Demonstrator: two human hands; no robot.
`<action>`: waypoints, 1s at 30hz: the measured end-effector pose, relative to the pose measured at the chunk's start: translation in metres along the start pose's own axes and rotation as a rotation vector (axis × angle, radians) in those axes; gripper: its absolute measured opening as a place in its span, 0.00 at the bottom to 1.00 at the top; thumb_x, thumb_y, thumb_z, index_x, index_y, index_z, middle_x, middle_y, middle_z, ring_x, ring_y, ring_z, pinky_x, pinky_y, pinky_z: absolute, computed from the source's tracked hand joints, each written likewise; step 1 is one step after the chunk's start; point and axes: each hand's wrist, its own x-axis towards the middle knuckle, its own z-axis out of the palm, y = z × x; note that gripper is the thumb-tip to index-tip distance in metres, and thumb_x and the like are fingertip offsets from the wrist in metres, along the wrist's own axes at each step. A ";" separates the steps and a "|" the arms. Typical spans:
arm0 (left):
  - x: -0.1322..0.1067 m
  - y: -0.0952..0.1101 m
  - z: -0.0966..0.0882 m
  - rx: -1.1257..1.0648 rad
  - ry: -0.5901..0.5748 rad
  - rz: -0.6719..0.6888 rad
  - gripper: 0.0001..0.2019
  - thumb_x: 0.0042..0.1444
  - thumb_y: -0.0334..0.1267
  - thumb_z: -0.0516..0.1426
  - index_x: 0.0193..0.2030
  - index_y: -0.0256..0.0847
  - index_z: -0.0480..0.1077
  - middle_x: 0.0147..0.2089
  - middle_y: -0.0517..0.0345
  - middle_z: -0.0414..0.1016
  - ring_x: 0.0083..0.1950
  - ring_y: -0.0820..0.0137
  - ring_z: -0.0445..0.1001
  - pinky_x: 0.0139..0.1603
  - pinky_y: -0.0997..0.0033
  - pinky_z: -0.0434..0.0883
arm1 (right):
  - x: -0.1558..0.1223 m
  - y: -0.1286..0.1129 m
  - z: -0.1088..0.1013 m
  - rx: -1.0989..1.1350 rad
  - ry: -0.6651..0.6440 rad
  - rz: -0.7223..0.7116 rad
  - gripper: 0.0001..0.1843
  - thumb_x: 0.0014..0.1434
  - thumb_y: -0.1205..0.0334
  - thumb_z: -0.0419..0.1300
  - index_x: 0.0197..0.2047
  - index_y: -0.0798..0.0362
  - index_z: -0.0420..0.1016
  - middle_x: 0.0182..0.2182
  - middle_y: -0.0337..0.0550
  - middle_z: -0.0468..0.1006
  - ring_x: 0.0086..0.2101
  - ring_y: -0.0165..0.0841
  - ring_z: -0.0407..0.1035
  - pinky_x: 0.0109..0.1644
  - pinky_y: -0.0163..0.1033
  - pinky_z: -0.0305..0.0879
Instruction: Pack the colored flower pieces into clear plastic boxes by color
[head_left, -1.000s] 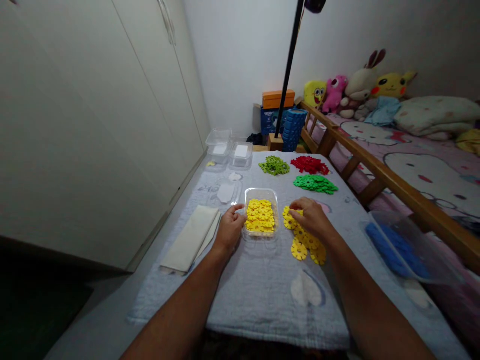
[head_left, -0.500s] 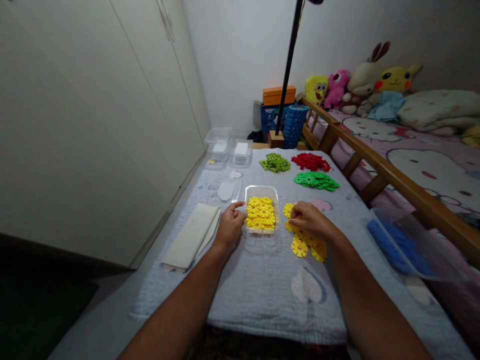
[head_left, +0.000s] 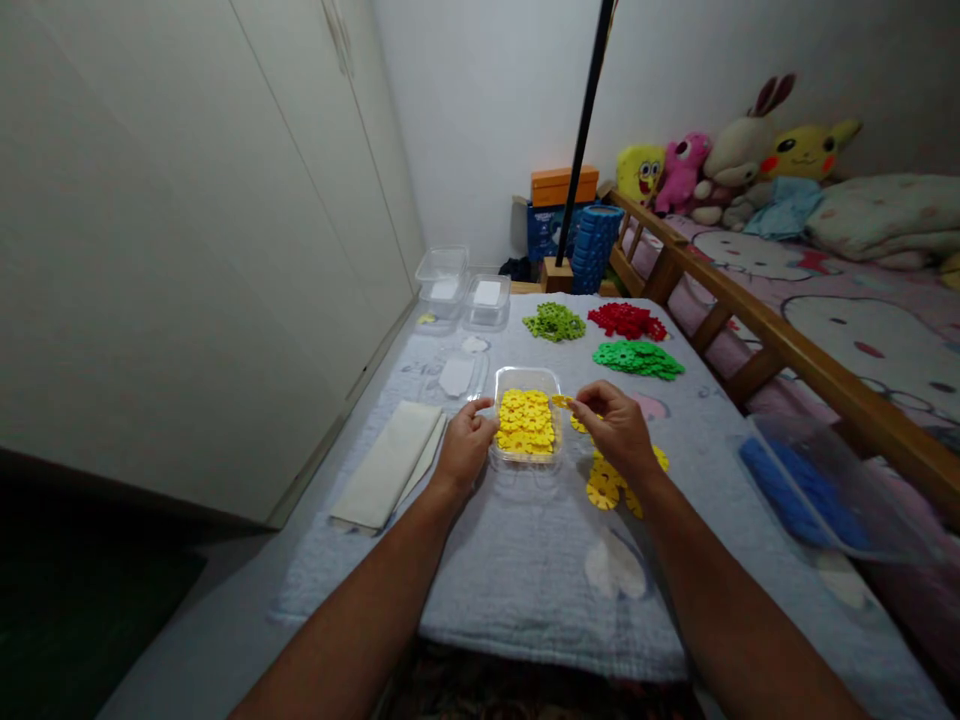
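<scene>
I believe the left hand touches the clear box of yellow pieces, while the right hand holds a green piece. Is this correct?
Not quite: in the head view, the piece in the right hand is yellow, not green. The rest stands.

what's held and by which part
The right hand pinches a yellow disc by its edge. The left hand touches the clear container at its left side; whether it grips is unclear.

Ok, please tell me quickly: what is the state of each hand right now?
Left hand: at the left side of the tub; whether it grips cannot be told.
Right hand: closed, holding a yellow disc.
</scene>
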 end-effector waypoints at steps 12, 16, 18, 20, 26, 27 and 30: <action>0.000 0.000 0.002 -0.040 -0.013 -0.008 0.23 0.47 0.40 0.61 0.51 0.36 0.71 0.20 0.74 0.55 0.20 0.79 0.52 0.23 0.78 0.52 | 0.036 -0.014 0.041 -0.523 -0.205 -0.242 0.04 0.61 0.68 0.58 0.38 0.52 0.73 0.38 0.48 0.77 0.36 0.36 0.70 0.42 0.39 0.63; 0.000 0.001 0.002 -0.017 -0.011 -0.020 0.23 0.47 0.40 0.61 0.51 0.36 0.71 0.20 0.74 0.55 0.19 0.79 0.52 0.22 0.78 0.51 | 0.032 -0.010 0.012 -0.452 -0.161 -0.228 0.07 0.63 0.63 0.56 0.34 0.51 0.74 0.33 0.47 0.78 0.35 0.37 0.71 0.42 0.40 0.64; 0.000 0.000 0.001 -0.009 -0.006 -0.018 0.23 0.47 0.40 0.61 0.51 0.36 0.71 0.20 0.74 0.55 0.19 0.79 0.52 0.22 0.78 0.51 | 0.029 -0.001 -0.007 -0.436 -0.113 -0.179 0.07 0.61 0.63 0.56 0.33 0.51 0.74 0.32 0.46 0.78 0.34 0.37 0.71 0.42 0.40 0.64; 0.001 0.000 0.001 -0.005 -0.008 -0.008 0.23 0.47 0.41 0.61 0.51 0.36 0.72 0.20 0.74 0.55 0.19 0.79 0.51 0.22 0.78 0.50 | 0.025 0.014 -0.022 -0.466 -0.091 -0.108 0.07 0.60 0.62 0.56 0.33 0.51 0.74 0.33 0.46 0.78 0.36 0.37 0.71 0.44 0.41 0.64; -0.001 0.002 0.001 -0.016 -0.013 -0.014 0.23 0.47 0.41 0.62 0.51 0.35 0.71 0.20 0.74 0.57 0.18 0.80 0.51 0.21 0.79 0.51 | 0.009 0.048 -0.029 -0.770 -0.183 0.073 0.10 0.59 0.59 0.59 0.40 0.52 0.81 0.43 0.52 0.78 0.47 0.44 0.68 0.52 0.47 0.59; -0.002 0.003 0.002 -0.030 -0.012 -0.021 0.23 0.47 0.41 0.62 0.52 0.35 0.71 0.20 0.74 0.57 0.18 0.80 0.51 0.21 0.79 0.52 | 0.007 0.049 -0.027 -0.815 -0.197 0.085 0.12 0.60 0.58 0.60 0.43 0.52 0.81 0.45 0.52 0.78 0.48 0.46 0.67 0.51 0.48 0.59; -0.002 0.004 0.004 -0.098 -0.007 -0.047 0.24 0.48 0.43 0.62 0.51 0.35 0.71 0.19 0.73 0.59 0.18 0.80 0.53 0.21 0.79 0.53 | 0.003 0.048 -0.021 -0.896 -0.239 0.081 0.14 0.58 0.56 0.63 0.46 0.50 0.82 0.48 0.52 0.76 0.49 0.48 0.64 0.50 0.48 0.57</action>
